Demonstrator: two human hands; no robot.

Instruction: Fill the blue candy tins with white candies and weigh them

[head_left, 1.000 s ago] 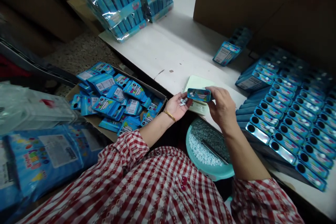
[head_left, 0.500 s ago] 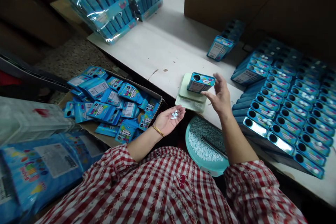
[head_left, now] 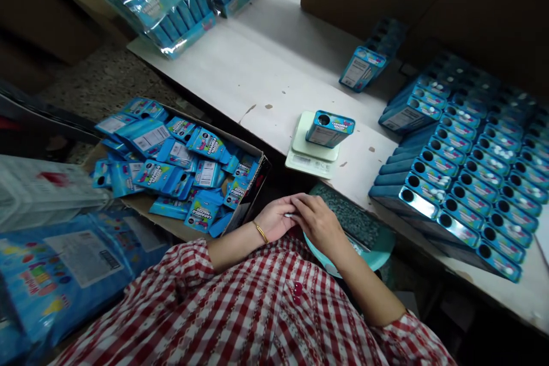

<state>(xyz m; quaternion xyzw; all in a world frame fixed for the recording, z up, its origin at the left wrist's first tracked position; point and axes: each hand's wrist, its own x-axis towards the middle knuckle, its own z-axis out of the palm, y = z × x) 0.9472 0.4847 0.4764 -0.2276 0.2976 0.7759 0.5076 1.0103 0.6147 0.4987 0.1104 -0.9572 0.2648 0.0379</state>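
My left hand (head_left: 277,218) is cupped palm up in front of my body, with white candies (head_left: 290,215) just showing in it. Over that palm my right hand (head_left: 315,220) bends its fingers down, fingertips together at the candies. Beyond both hands, a blue tin (head_left: 329,130) with a round dark opening stands on a pale green scale (head_left: 311,163), touched by neither hand. Below my right forearm is a turquoise tub (head_left: 380,254) of small candies, partly hidden.
An open carton (head_left: 253,183) of blue packets lies at left, beside a large blue bag (head_left: 72,274). Rows of blue tins (head_left: 454,183) fill the table's (head_left: 231,80) right side. Wrapped packs (head_left: 158,0) stand at the back left.
My right hand has left the tin on the scale and come down to my left palm. The left hand's fingers have curled in, and the view has shifted slightly.
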